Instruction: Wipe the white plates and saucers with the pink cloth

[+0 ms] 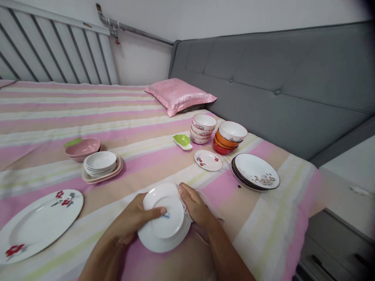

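Observation:
A small white plate (pixel 168 230) is held bottom side up above the bed, its foot ring and a blue mark facing me. My left hand (pixel 136 214) grips its left edge, the thumb lying across the underside. On the right edge, my right hand (pixel 195 205) presses a pale pink cloth (pixel 187 212) against the rim with its fingers closed. Much of the cloth is hidden behind the hand and plate. Just beyond, a small flowered plate (pixel 208 160) lies face up on the striped sheet.
Stacked bowls (pixel 203 130) and orange and red bowls (pixel 227 140) stand near the headboard (pixel 263 74), beside dark-edged plates (pixel 254 171). A green leaf-shaped dish (pixel 182 141) lies near them. Left are white dishes (pixel 101 160), pink bowls (pixel 83 148) and an oval platter (pixel 41 224).

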`<state>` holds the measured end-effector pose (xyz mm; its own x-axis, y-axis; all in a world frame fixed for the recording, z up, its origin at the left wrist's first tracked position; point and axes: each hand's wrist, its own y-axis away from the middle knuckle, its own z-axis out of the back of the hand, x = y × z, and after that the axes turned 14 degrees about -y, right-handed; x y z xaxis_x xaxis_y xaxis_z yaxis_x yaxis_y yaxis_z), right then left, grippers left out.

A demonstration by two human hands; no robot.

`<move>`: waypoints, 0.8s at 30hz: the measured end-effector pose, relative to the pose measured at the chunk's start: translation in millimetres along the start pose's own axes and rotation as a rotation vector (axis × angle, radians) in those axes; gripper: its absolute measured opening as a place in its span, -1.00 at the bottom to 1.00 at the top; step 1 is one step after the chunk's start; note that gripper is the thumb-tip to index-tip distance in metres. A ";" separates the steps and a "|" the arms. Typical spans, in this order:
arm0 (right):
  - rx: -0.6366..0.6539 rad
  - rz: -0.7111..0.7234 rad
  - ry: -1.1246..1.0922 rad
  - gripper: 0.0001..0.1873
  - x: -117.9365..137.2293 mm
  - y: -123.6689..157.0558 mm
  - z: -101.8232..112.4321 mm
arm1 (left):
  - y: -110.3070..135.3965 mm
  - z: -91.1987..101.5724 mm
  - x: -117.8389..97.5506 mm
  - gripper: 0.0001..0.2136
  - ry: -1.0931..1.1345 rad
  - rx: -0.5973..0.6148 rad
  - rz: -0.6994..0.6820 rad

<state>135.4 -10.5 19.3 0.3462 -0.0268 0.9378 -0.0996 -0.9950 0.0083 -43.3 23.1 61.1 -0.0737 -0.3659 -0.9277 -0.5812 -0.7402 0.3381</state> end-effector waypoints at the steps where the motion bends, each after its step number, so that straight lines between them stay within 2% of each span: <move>1: 0.013 -0.013 0.005 -0.78 1.5 1.6 0.2 | 1.1 1.1 -0.4 -0.58 -0.029 0.030 0.000; 5: 0.172 -0.048 0.051 -0.77 10.2 6.2 -2.9 | 4.0 4.1 -1.3 -0.68 -0.160 0.140 0.007; 9: 0.309 -0.047 0.145 -0.73 19.0 7.9 -9.9 | 3.9 3.9 2.4 -0.72 -0.262 0.191 0.051; 11: 0.350 -0.061 0.182 -0.72 20.9 8.3 -12.5 | 2.5 2.1 4.9 -0.74 -0.290 0.225 0.065; 13: 0.339 -0.074 0.170 -0.71 20.7 8.3 -14.0 | 0.3 -0.5 6.3 -0.77 -0.292 0.252 0.059; 16: 0.279 -0.073 0.098 -0.69 16.1 6.4 -14.6 | -2.7 -3.6 5.2 -0.78 -0.199 0.226 0.043; 19: 0.155 -0.063 -0.055 -0.68 7.4 0.9 -13.4 | -3.4 -1.7 2.5 -0.67 0.048 0.123 0.032; 22: -0.105 -0.011 -0.277 -0.72 -2.8 -8.0 -9.8 | -4.0 0.9 1.4 -0.61 0.286 -0.039 0.015; 24: -0.289 0.032 -0.387 -0.75 -8.5 -14.0 -6.5 | -6.9 -3.6 3.1 -0.61 0.333 -0.112 -0.020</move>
<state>127.7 4.3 13.5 0.6545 -0.1454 0.7419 -0.3521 -0.9270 0.1289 -36.5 25.1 56.5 0.2163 -0.5009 -0.8380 -0.4864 -0.7995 0.3523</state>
